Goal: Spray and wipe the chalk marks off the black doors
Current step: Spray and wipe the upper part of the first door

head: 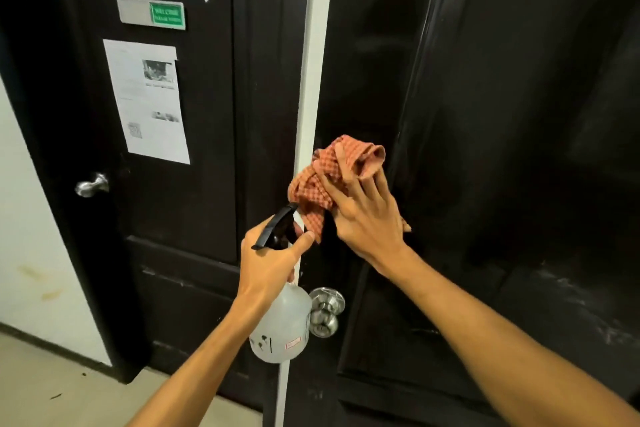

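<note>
The door looks rigid and glossy; lean on it. Your left hand grips the light-looking plastic bottle at its neck. Your right hand, fingers spread, presses the soft bunched cloth against the door.

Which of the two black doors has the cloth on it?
The right door; the right hand presses the checked cloth there. The left door bears papers.

Green sign on left door: "WELCOME", second line too blurred. Paper notice and spray bottle label: print illegible.
</note>
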### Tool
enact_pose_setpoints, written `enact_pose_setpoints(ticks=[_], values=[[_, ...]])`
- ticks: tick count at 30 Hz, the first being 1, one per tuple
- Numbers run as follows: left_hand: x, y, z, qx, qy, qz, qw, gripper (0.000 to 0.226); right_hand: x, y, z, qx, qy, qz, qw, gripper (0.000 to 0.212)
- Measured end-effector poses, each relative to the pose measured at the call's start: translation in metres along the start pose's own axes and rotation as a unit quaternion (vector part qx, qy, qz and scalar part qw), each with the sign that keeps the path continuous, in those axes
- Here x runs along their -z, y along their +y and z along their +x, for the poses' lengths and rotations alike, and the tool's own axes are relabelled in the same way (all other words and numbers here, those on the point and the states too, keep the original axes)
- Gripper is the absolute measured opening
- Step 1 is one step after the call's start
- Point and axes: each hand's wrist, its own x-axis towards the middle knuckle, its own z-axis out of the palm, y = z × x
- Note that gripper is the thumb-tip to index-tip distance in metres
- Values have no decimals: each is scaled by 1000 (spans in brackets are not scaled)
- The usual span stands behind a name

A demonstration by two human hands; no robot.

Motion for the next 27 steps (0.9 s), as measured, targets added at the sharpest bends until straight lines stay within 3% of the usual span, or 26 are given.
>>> enact_pose_setpoints(ticks=[2,5,7,10,12,17,23,27], values=[[5,1,0,6,6,-9,1000,13,-6,-19,-9,2,-22,13,1000,66],[16,5,-5,0,4,-12,1000,13,-15,-39,-57,130,-112,3,985,64],[23,5,-5,-1,5,-5,1000,18,-12,-25,-30,177,-108,-8,978,63],[27,5,-3,-3,11,5,1000,16,7,2,44,5,4,7,1000,64],[22,7,-5,-11,10,7,1000,15,17,10,45,-88,33,5,996,71],[-1,12,-18,-8,-24,3,1000,18,15,21,-67,15,-76,-36,996,77],[-47,45,-9,-23,-58,-15,998,16,46,63,26,-89,8,-19,996,77],[-60,72,-2,-48,-57,-42,996,14,45,62,1,-16,-42,-17,999,69]])
